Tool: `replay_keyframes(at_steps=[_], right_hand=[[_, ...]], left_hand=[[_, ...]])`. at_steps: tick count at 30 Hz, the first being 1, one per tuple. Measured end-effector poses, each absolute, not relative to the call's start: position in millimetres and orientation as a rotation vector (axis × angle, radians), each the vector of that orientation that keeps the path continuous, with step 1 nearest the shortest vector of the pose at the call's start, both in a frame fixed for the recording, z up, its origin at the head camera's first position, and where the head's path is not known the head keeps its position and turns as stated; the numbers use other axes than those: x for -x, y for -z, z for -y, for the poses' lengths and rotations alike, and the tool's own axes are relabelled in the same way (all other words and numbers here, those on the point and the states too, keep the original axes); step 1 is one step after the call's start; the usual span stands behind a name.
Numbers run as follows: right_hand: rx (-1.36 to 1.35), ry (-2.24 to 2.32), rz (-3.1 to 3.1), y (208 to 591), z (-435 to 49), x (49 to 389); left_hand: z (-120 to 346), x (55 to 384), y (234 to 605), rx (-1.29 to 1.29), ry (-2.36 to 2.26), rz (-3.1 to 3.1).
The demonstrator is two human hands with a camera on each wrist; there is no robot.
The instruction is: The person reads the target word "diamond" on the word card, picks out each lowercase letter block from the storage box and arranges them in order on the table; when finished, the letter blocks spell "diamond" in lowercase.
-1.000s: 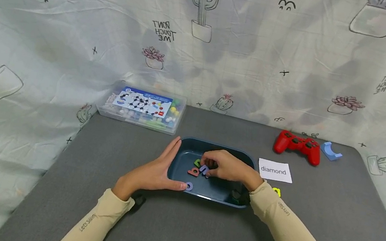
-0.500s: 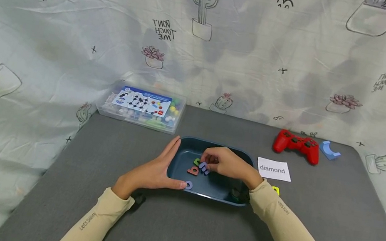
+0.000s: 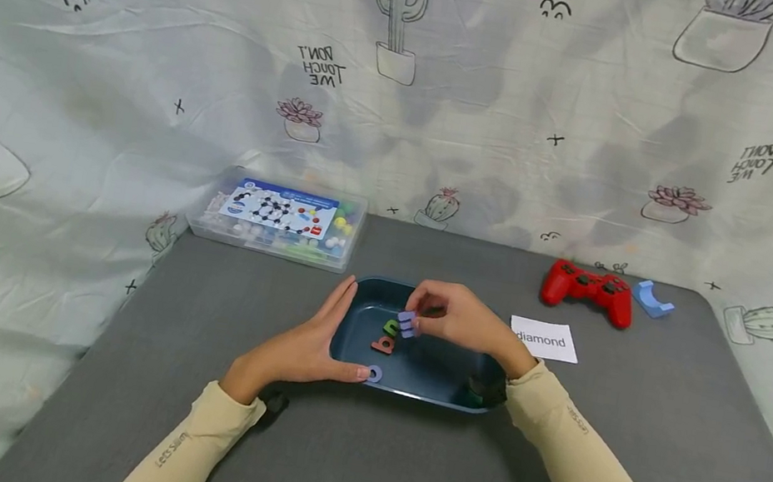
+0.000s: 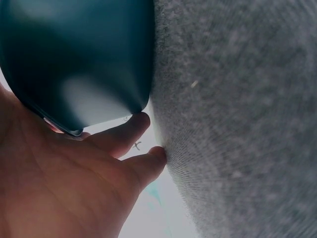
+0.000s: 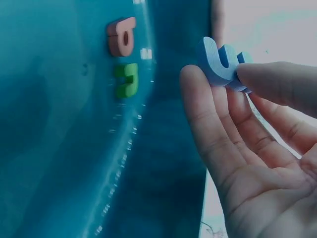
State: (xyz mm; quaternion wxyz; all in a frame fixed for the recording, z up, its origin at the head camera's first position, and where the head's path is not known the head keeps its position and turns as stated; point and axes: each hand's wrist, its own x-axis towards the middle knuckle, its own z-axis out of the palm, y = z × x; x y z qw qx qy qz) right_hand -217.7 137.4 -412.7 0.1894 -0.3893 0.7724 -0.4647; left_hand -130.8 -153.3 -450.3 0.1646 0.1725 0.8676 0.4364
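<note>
Right hand (image 3: 458,317) pinches lavender-blue letter m (image 3: 406,324) between thumb and fingertips, raised over dark blue tray (image 3: 442,368), clear of the tray floor. Left hand (image 3: 309,347) isn't pinching anything: fingers straight, spread away from the thumb, palm up against the tray's left end, thumb reaching to its near rim. Lavender-blue ring-shaped letter (image 3: 379,375), looks like an o, at the tray's near-left edge, right at the left thumb tip; can't tell if they touch. Green letter n (image 3: 391,328) on the tray floor, left half, below the held m. Reddish-brown letter (image 3: 383,345) also in the tray's left half, just beside the green one; b or d, can't tell which.

Clear plastic box (image 3: 277,215) with molecule label: behind tray, to its left. White card (image 3: 548,341) reading "diamond": right of tray. Red game controller (image 3: 587,290): behind tray, off to its right. Light-blue curved piece (image 3: 649,306): same side, farther from tray. Grey table (image 3: 335,469) under tray; cactus-print cloth (image 3: 244,84) behind it.
</note>
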Motion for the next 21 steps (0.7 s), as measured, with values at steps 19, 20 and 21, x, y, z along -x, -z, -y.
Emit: replay_keyframes(at_steps=[19, 20, 21], right_hand=[[1.009, 1.522, -2.169, 391.6, -172.0, 198.7], [1.009, 1.523, -2.174, 390.7, -174.4, 197.4], [1.010, 1.522, -2.178, 390.6, -177.1, 196.4]], left_hand=[[154.4, 130.3, 450.7, -0.498, -1.242, -2.484], [154.2, 130.4, 450.7, -0.499, -1.239, -2.487], [153.9, 130.5, 450.7, -0.499, -1.241, -2.485]])
